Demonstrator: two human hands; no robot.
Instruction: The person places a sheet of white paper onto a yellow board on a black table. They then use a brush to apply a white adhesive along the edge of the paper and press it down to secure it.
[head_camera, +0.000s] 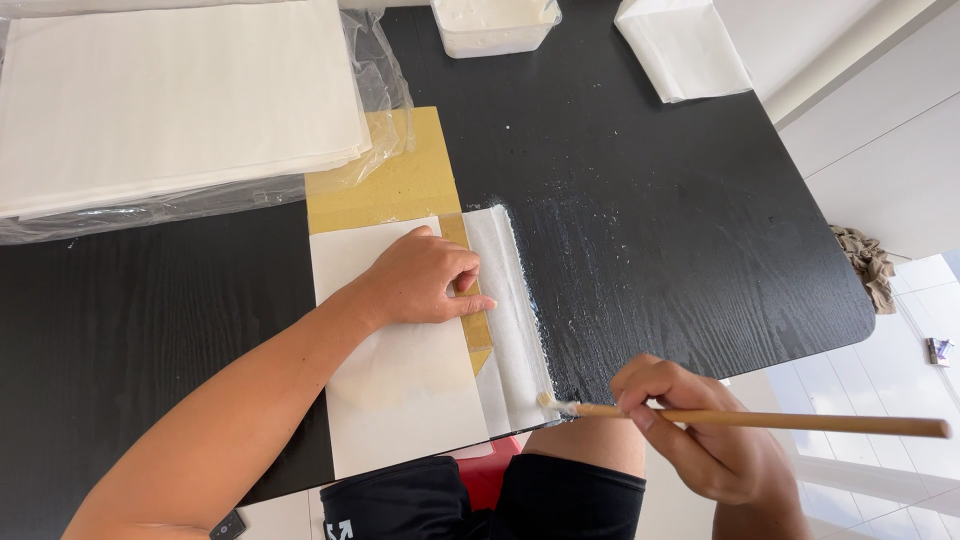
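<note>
I see my left hand (425, 280) lying flat, pinning the white paper sheet (400, 390) to the black worktop (680, 230), while my right hand (700, 430) grips the wooden brush (760, 420), its bristles pointing left at the sheet's glued right edge.

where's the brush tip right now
In the head view, the brush tip is low centre, on the white strip's bottom corner, held by the right hand.

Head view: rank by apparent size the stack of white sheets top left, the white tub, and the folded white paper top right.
1. stack of white sheets, largest by far.
2-3. white tub and folded white paper: look alike, both cut off by the frame edge, so unranked.
</note>
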